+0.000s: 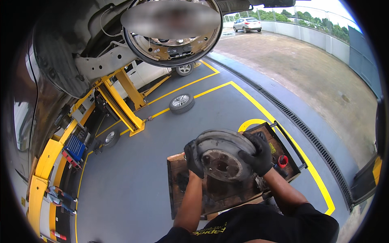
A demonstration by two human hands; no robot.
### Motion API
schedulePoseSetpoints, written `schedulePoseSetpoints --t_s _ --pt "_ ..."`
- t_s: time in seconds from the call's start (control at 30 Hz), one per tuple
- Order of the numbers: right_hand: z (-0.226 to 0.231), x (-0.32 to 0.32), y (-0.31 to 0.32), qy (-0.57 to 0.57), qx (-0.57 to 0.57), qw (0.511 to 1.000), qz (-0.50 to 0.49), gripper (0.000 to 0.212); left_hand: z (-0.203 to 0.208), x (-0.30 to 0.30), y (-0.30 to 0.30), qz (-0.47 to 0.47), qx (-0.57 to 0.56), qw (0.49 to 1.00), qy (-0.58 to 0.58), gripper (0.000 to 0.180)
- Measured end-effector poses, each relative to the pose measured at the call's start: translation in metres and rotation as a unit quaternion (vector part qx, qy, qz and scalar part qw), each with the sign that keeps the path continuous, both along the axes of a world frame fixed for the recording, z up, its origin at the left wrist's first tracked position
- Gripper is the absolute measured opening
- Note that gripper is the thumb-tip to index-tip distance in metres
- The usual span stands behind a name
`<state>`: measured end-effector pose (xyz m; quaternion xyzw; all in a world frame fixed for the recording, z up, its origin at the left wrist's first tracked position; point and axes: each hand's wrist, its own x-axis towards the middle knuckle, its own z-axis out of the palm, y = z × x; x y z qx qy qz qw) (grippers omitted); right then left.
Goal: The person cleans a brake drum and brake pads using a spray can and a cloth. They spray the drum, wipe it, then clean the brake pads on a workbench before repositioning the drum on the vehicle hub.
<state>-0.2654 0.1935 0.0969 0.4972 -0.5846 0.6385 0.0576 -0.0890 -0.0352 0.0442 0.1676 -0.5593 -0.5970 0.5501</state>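
Note:
Between my two gloved hands is a worn grey brake drum (pixel 222 163), tilted so that its hub face with bolt holes shows. My left hand (pixel 193 158), in a black glove, grips the drum's left rim. On the opposite side my right hand (pixel 259 153), gloved too, wraps round the right edge with its fingers on the drum. Beneath the drum stands a wooden-topped cart (pixel 178 162) with a dark metal handle. Above, at the top, is the vehicle's exposed brake backing plate (pixel 172 54); a blur covers its upper part.
A red cup (pixel 283 161) stands on the cart's right side. Yellow lift posts (pixel 121 106) rise at the left. Two wheels, one a tyre (pixel 181 103), lie on the grey floor. A drain grate (pixel 283 106) runs along the right. Another person (pixel 60 198) is far left.

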Motion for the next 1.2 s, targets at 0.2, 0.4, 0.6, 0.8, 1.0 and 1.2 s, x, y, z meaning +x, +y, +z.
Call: schedulePoseSetpoints --t_s 0.2,0.4,0.6,0.8,1.0,1.2 --pt "0.187 -0.052 0.012 -0.049 -0.083 0.963 0.251 0.068 0.176 0.024 0.089 0.158 -0.295 0.942 0.001 0.071" --pt "0.154 -0.029 0.019 0.158 -0.204 0.966 -0.004 0.066 0.163 0.0 0.13 0.29 -0.291 0.912 -0.002 0.069" --pt "0.191 -0.056 -0.024 0.068 -0.243 0.967 0.031 0.053 0.234 0.0 0.119 0.32 -0.358 0.875 0.061 0.05" --pt "0.348 -0.059 -0.043 0.018 -0.227 0.964 0.139 0.044 0.374 -0.004 0.09 0.289 -0.473 0.822 0.132 0.042" --pt "0.411 -0.063 -0.07 0.061 -0.3 0.949 0.072 0.046 0.438 -0.019 0.047 0.259 -0.458 0.837 0.15 0.038" --pt "0.387 -0.052 -0.092 -0.033 -0.341 0.938 0.04 0.045 0.463 -0.012 0.025 0.253 -0.481 0.833 0.1 0.037"
